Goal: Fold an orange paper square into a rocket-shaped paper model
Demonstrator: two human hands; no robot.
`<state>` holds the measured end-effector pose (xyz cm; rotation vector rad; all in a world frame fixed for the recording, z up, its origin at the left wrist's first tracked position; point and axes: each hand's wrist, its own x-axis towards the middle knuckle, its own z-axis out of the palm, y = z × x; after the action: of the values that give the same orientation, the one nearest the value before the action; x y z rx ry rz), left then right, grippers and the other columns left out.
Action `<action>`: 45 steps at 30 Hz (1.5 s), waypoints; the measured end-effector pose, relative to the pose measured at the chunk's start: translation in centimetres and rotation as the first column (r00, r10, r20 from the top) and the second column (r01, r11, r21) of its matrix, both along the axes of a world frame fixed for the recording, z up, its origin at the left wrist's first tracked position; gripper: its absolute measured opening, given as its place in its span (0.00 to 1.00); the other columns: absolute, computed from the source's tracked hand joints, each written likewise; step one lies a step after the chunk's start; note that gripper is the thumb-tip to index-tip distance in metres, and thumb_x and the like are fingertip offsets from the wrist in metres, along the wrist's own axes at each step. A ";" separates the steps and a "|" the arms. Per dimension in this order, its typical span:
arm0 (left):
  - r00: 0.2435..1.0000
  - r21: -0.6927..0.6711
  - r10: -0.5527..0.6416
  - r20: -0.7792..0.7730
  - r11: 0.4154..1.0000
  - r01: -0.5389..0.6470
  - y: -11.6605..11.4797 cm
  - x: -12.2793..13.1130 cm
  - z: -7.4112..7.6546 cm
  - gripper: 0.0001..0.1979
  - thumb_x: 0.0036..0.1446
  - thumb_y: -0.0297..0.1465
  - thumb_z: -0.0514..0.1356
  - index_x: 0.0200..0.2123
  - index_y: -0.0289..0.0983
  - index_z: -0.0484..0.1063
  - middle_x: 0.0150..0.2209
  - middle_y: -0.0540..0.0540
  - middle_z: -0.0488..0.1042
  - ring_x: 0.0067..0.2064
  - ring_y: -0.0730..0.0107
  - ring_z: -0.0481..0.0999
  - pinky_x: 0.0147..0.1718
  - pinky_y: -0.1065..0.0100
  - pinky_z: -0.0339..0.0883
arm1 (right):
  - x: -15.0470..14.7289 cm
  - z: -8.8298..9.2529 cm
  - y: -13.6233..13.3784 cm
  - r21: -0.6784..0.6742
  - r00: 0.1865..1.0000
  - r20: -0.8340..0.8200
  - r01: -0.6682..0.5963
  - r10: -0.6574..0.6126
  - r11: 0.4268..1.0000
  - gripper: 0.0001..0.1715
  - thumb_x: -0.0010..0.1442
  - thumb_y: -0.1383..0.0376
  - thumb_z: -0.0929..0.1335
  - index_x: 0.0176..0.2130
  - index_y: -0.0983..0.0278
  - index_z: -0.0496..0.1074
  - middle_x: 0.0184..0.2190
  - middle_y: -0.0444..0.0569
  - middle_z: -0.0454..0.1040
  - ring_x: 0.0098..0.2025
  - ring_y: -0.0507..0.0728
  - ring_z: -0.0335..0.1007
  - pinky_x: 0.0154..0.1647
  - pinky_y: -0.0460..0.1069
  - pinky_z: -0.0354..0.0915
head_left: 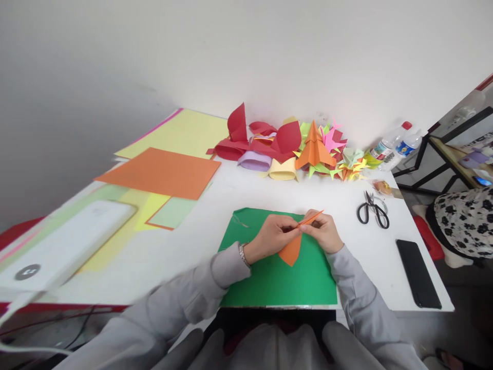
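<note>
Between both hands is a folded piece of orange paper [291,251], held above a green sheet [277,285] on the white table. My left hand [272,234] pinches the paper's left side with thumb and fingers. From the other side, my right hand [322,231] grips it too, and a narrow orange point sticks up past the fingertips. A broader orange flap with a rounded tip hangs below the hands. The fingers hide the folds in the middle.
Paper models, among them an orange paper plane [315,149], crowd the back. Orange sheets [162,172] and a white device [73,241] lie left. Scissors [372,209], a black phone [418,273] and bottles [404,146] are right. Another person [464,223] sits beyond the right edge.
</note>
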<state>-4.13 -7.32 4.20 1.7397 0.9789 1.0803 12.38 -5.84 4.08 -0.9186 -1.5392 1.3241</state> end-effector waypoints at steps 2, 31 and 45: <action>1.000 -0.003 0.001 0.003 1.000 -0.001 -0.1 0.1 0.1 0.18 0.54 0.36 0.59 0.17 0.31 0.69 0.16 0.52 0.61 0.21 0.80 0.56 0.18 0.75 0.49 | -0.1 0.0 0.0 -0.008 1.000 -0.004 0.005 -0.005 1.000 0.15 0.46 0.54 0.74 0.25 0.63 0.75 0.22 0.44 0.67 0.26 0.52 0.61 0.28 0.48 0.59; 0.997 0.002 -0.015 -0.082 1.000 0.015 -0.3 0.1 0.3 0.15 0.52 0.34 0.60 0.17 0.32 0.66 0.17 0.54 0.57 0.22 0.79 0.54 0.20 0.74 0.48 | 0.5 0.0 0.0 -0.036 0.995 -0.043 0.084 -0.086 0.996 0.15 0.48 0.57 0.74 0.22 0.63 0.70 0.19 0.41 0.63 0.23 0.50 0.57 0.23 0.46 0.55; 0.997 -0.017 -0.024 -0.077 1.000 0.023 -0.3 0.2 0.2 0.16 0.55 0.36 0.58 0.20 0.32 0.69 0.17 0.53 0.60 0.22 0.79 0.56 0.20 0.75 0.50 | 0.4 0.1 0.0 -0.055 0.992 -0.044 0.118 -0.121 0.991 0.15 0.49 0.58 0.73 0.21 0.63 0.69 0.17 0.40 0.62 0.21 0.49 0.55 0.22 0.46 0.52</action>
<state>-3.90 -7.60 4.36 1.7864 1.0091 0.9939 12.79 -5.86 4.15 -0.9897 -1.3972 1.2959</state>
